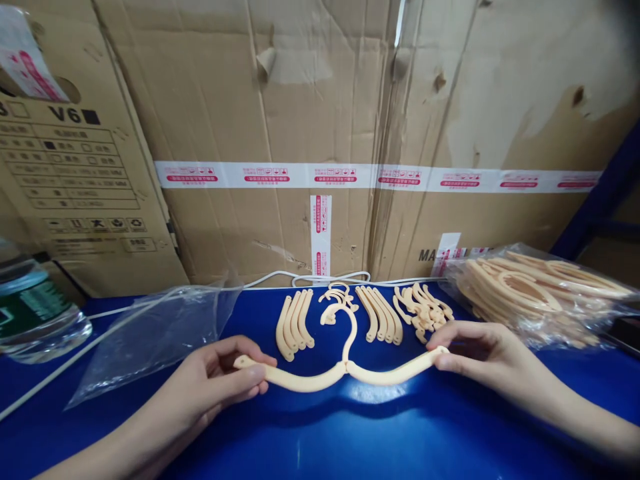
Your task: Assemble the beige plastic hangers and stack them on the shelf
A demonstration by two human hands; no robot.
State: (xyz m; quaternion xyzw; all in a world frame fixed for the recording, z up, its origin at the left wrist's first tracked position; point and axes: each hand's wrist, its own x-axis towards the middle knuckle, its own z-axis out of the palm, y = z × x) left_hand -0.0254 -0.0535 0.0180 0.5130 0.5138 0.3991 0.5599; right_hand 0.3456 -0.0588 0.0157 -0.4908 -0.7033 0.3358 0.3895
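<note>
I hold a cream plastic hanger [345, 367] just above the blue table [350, 433], its hook pointing away from me. My left hand [220, 380] pinches the left arm tip. My right hand [480, 353] pinches the right arm tip. Behind the hanger lie loose parts of the same colour: a row of curved arms [295, 323], another row of arms [383, 313], a few hooks [336, 297] and a small heap of pieces [423, 308].
An empty clear plastic bag [160, 330] lies at the left. A bagged stack of hanger parts [535, 293] sits at the right. A water bottle [35, 307] stands far left. Cardboard boxes [320, 133] wall the back; a white cable [310, 277] runs along them.
</note>
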